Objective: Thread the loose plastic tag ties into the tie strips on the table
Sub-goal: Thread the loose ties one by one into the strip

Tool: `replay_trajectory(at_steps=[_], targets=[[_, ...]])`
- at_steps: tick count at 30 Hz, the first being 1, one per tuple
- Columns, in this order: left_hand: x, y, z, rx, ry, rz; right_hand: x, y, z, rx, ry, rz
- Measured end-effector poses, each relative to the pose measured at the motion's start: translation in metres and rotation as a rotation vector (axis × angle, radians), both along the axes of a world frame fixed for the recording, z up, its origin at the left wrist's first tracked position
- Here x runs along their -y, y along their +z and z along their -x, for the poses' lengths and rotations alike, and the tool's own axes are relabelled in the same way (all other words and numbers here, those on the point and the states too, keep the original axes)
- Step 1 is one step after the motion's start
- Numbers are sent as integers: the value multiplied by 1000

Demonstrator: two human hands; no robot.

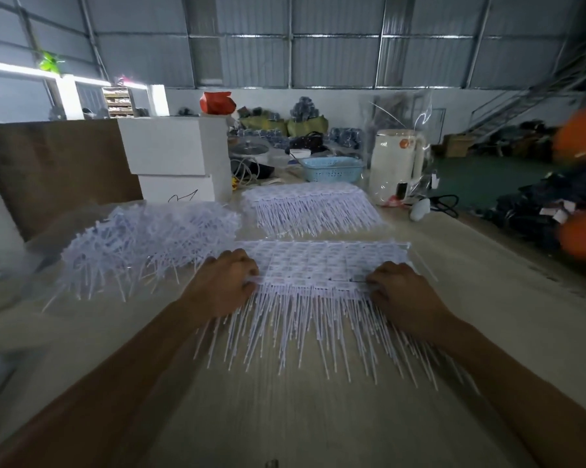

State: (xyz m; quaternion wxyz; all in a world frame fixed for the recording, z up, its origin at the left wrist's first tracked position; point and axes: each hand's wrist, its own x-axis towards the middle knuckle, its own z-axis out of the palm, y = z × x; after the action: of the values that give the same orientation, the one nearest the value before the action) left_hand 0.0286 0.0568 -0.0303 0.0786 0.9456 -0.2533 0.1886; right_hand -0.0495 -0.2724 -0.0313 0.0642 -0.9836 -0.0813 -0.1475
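The pale worktop (318,417) fills the lower frame. At centre lies the near tie strip mat (322,261), its tails fanning toward 6 o'clock. At 9 o'clock of it sits a tangled heap of loose tag ties (143,238); at 12 o'clock lies a second, finished mat (308,206). Farther toward 12 o'clock stand white boxes (170,146), a cream kettle (394,162) and a blue basket (332,168). The left hand (224,285) grips the mat's near edge at 9 o'clock, fingers curled on it. The right hand (403,295), at 3 o'clock, pinches the same edge, fingers curled onto it.
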Motion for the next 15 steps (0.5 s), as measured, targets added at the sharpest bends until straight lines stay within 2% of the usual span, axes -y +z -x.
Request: replay_trajectory(at_steps=[4, 8, 10, 13, 15], targets=[[2, 4, -1, -26, -2, 12, 3, 1, -3, 16, -4, -60], [-3, 9, -2, -128, -11, 66, 8, -2, -9, 36, 41, -135], [-3, 9, -2, -141, -2, 109, 12, 0, -13, 122, 45, -224], [5, 12, -3, -77, 56, 143, 27, 8, -23, 281, -98, -311], [15, 14, -5, -83, 87, 132, 41, 12, -33, 216, -251, -298]])
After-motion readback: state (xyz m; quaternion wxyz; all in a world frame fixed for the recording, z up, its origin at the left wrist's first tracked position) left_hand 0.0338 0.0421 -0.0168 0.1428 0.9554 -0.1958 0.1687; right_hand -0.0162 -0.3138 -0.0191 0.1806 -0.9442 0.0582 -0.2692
